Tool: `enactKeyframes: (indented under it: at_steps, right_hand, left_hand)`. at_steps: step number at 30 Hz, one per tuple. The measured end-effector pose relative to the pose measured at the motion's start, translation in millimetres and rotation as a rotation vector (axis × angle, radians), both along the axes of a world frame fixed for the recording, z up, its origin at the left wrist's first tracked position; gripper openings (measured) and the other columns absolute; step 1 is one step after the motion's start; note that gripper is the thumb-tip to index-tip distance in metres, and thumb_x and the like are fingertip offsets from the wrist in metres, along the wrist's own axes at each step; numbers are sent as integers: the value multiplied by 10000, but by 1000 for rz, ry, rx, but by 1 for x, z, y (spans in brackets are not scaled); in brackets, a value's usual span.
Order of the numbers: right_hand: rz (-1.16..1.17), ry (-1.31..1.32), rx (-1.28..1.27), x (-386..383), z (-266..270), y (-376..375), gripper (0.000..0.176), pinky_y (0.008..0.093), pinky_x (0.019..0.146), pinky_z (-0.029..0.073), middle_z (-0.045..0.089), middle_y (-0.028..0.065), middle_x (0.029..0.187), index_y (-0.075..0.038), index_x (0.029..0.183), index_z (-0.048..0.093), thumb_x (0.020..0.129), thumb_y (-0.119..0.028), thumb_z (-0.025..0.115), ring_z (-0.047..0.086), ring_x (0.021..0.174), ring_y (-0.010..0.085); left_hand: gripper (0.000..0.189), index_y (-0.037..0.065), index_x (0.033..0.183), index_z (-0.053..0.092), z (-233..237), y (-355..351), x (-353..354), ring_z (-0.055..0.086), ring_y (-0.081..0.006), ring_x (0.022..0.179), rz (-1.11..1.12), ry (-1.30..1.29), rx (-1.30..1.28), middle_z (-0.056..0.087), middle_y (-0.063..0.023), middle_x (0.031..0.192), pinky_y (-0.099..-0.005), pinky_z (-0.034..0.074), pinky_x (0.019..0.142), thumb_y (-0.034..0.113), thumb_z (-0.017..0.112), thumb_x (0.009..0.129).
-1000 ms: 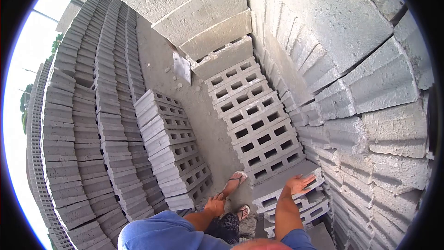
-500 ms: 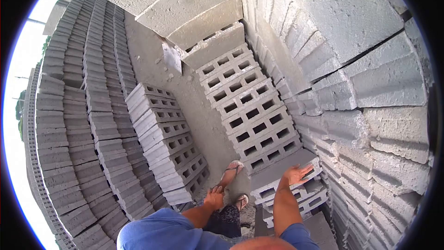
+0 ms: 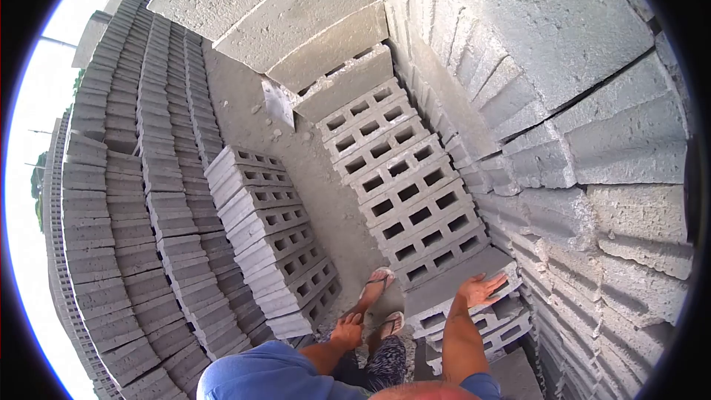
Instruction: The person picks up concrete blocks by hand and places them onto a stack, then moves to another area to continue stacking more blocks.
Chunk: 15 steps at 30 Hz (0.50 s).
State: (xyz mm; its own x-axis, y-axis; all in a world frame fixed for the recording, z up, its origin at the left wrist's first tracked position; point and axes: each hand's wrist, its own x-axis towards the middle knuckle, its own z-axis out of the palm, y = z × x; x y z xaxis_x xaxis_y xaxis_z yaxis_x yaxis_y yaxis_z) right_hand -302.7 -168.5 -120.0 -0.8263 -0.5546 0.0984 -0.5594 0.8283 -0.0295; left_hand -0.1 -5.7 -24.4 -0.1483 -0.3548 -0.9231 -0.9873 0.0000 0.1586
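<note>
A hollow block (image 3: 437, 295) lies flat on other blocks beside the block wall (image 3: 629, 211). The right hand (image 3: 481, 290) rests on its wall-side end, fingers spread, ungripping; the left hand (image 3: 346, 331) lies against 1 leg, finger closure unclear.

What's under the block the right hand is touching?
More hollow blocks sit under that top block. The right forearm covers their middle, so that's hidden.

Sunlit, dusty grey ground (image 3: 327, 204), bright white sky (image 3: 31, 104) at left.
</note>
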Motion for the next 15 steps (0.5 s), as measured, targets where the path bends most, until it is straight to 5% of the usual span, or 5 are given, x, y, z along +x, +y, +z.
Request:
enactKeyframes:
  at_steps: [15]
  right_hand:
    - [51, 76, -75, -4, -12, 3, 553, 520, 1080, 150, 268, 26, 1492, -146, 1426, 243, 917, -272, 421, 358, 1321, 188]
  left_hand:
    - [505, 164, 1219, 549, -10, 0, 0, 213, -280, 1371, 31, -10, -88, 246, -96, 1478, -465, 259, 1044, 239, 658, 731]
